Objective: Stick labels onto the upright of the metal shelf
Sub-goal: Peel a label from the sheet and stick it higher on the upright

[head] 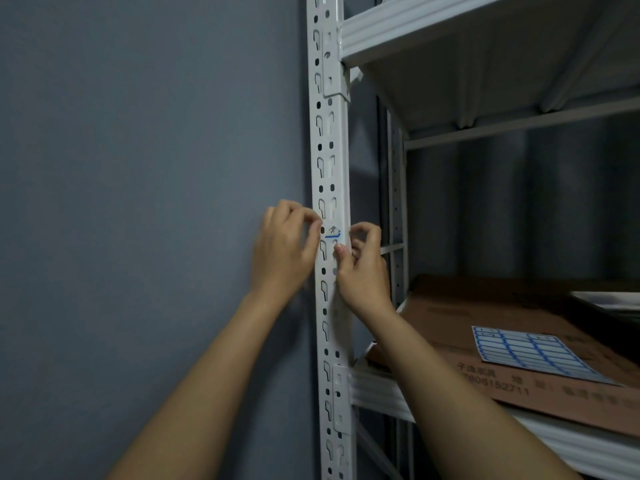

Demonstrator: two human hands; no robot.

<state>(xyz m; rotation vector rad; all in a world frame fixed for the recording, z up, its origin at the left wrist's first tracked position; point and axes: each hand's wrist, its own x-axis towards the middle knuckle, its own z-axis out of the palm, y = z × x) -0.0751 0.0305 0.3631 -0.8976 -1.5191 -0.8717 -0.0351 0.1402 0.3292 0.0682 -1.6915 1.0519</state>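
Observation:
A white perforated metal upright (327, 150) of the shelf runs top to bottom in the middle of the view. A small white label with a blue border (333, 232) lies across the upright at mid height. My left hand (285, 251) is at the label's left end, thumb and forefinger pinched at its edge. My right hand (362, 268) is at the label's right end, its fingers curled around that end and the thumb pressed on the upright just below. A sheet of blue-bordered labels (533, 353) lies on a brown cardboard box (485, 327) on the shelf.
A grey wall (138, 168) fills the left. A white shelf board (485, 26) juts out above, and a lower shelf beam (381, 393) carries the cardboard box. A rear upright (396, 202) stands behind the front one.

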